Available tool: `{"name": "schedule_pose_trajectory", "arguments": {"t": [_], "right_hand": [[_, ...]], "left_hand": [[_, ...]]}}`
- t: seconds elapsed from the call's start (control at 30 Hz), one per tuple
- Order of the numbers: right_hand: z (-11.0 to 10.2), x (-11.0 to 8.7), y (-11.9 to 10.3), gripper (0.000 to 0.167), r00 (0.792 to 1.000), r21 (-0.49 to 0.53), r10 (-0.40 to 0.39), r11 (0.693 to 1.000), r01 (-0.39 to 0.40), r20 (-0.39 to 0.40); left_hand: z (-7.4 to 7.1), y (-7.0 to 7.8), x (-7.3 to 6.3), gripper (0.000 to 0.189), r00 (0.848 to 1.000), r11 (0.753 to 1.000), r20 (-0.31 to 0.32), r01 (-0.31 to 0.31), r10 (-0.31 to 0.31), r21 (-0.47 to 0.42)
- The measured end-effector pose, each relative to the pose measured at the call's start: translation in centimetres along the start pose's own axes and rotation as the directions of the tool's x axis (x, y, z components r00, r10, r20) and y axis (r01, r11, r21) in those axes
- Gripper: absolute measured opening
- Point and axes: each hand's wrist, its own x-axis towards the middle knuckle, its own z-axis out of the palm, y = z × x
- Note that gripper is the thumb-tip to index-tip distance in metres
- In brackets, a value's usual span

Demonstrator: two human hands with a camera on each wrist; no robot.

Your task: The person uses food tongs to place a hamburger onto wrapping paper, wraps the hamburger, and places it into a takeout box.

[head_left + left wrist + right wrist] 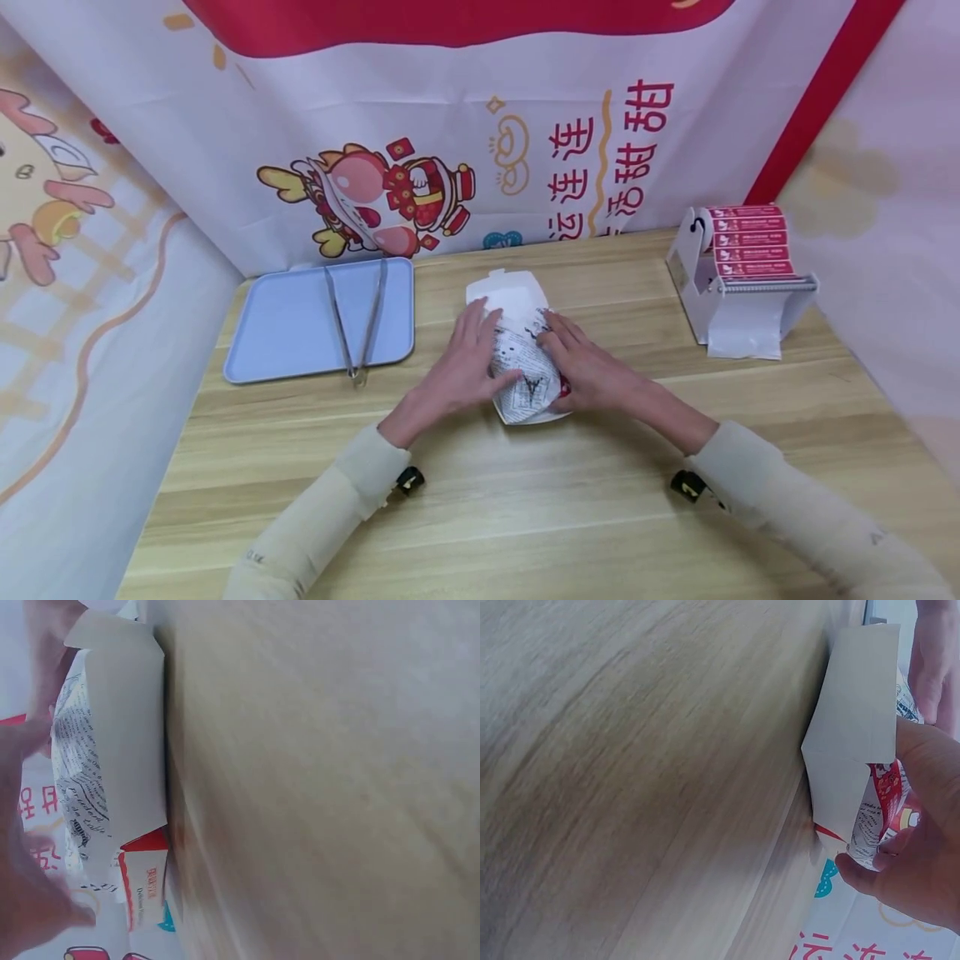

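Note:
A white cardboard box (513,296) lies open on the table with its flap spread toward the back. In it sits a package wrapped in newsprint-patterned paper (522,367), with a red printed patch (889,791) showing in the right wrist view. My left hand (467,360) rests along the package's left side, thumb and fingers spread; its fingers blur in the left wrist view. From the right, my right hand (596,368) holds the package between thumb and bent fingers, one fingertip by the box's far corner. The package's underside is hidden by the box.
Metal tongs (347,333) lie on a light blue tray (285,325) at the back left. A label dispenser (690,275) with a roll of red labels (752,242) stands at the back right. A printed cloth (450,108) hangs behind the wooden table (510,517).

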Motion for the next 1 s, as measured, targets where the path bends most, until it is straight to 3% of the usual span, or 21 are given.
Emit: {"name": "schedule_pose_trajectory", "arguments": {"t": [0.07, 0.13, 0.23, 0.33, 0.67, 1.0], "right_hand": [[0.0, 0.0, 0.0, 0.093, 1.0, 0.01, 0.003, 1.0, -0.003, 0.003], [0.1, 0.1, 0.0, 0.093, 1.0, 0.023, 0.008, 1.0, -0.009, 0.01], [0.1, 0.1, 0.0, 0.091, 0.999, 0.044, 0.025, 0.999, -0.026, 0.023], [0.2, 0.2, 0.0, 0.088, 0.999, 0.051, 0.031, 0.998, -0.032, 0.027], [0.2, 0.8, 0.2, 0.085, 0.999, 0.017, -0.044, 0.999, 0.045, -0.032], [1.2, 0.9, 0.6, 0.088, 0.985, -0.012, -0.099, 0.995, 0.099, -0.141]], "left_hand": [[-0.1, 0.0, -0.1, 0.1, 0.996, 0.996, 0.035, 0.084, -0.082, -0.034], [-0.1, 0.1, 0.0, 0.099, 0.991, 0.992, 0.084, 0.109, -0.103, -0.069], [-0.2, 0.3, 0.4, 0.094, 0.983, 0.991, 0.175, 0.078, -0.058, -0.11], [-0.3, 0.2, 0.8, 0.089, 0.977, 0.99, 0.215, 0.03, 0.0, -0.135], [-0.3, -0.1, 1.9, 0.1, 0.967, 0.986, 0.247, -0.018, 0.06, -0.167], [-0.2, 0.1, 2.6, 0.093, 0.958, 0.98, 0.279, -0.013, 0.069, -0.2]]}}
